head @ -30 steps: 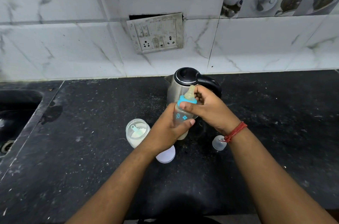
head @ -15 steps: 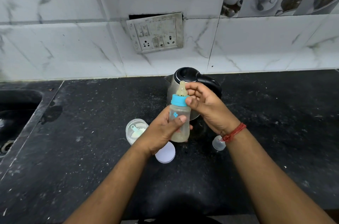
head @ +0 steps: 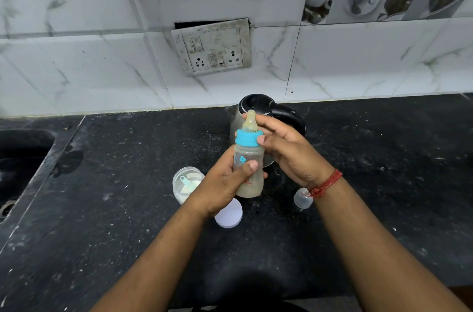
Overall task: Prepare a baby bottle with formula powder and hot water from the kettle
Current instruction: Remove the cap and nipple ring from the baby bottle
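My left hand (head: 221, 183) is wrapped around the body of the baby bottle (head: 252, 183) and holds it upright above the black counter (head: 115, 209). The bottle has a blue collar, a yellowish teat and pale milky liquid in its lower part. My right hand (head: 289, 153) is at the bottle's top: the thumb presses on the blue collar and the fingers stretch behind the teat. The steel kettle (head: 256, 103) with its black lid stands just behind the bottle, partly hidden. An open tub of formula powder (head: 185, 185) with a green scoop inside sits left of my left wrist.
A round white lid (head: 229, 214) lies flat under my left wrist. A small clear bottle cap (head: 302, 199) stands by my right wrist. A sink (head: 20, 153) is sunk into the counter at far left. A switch and socket plate (head: 212, 48) hangs on the tiled wall.
The bottle has risen a little and now shows more. My right hand has loosened from a full grasp over the collar to thumb and stretched fingers at the top.
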The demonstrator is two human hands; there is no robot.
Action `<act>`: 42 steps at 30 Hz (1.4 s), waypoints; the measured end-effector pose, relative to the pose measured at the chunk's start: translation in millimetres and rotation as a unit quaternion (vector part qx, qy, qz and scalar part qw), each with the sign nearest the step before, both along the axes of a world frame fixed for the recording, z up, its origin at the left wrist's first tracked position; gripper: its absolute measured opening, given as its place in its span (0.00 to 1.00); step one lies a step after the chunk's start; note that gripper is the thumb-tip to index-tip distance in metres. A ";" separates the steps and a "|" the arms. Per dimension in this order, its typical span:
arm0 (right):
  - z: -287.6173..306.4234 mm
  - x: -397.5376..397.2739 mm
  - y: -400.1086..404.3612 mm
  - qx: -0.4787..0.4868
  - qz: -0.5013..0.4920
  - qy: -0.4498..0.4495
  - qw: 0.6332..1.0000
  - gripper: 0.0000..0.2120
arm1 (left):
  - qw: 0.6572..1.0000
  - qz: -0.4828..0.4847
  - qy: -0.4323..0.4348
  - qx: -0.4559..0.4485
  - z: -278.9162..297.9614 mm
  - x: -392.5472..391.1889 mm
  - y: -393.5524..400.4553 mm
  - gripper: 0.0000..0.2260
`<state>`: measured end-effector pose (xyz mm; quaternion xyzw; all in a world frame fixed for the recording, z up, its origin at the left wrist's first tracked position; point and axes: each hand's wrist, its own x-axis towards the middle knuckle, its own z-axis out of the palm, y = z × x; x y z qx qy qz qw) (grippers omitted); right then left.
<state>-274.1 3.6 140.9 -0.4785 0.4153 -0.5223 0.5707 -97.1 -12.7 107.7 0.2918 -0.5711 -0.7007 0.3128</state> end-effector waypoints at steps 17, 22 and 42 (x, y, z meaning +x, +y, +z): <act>2.5 -4.6 -2.9 -0.023 0.000 0.078 0.997 0.16 | 0.996 0.015 -0.054 -0.065 -2.9 2.1 -2.2 0.19; 2.0 -5.2 -3.4 -0.020 0.007 0.011 1.000 0.20 | 0.999 -0.009 -0.033 -0.015 -5.8 4.6 -1.7 0.25; -122.7 -20.8 68.7 0.035 -0.332 0.367 0.868 0.21 | 0.985 0.073 -0.125 -0.092 -78.3 -17.8 1.6 0.25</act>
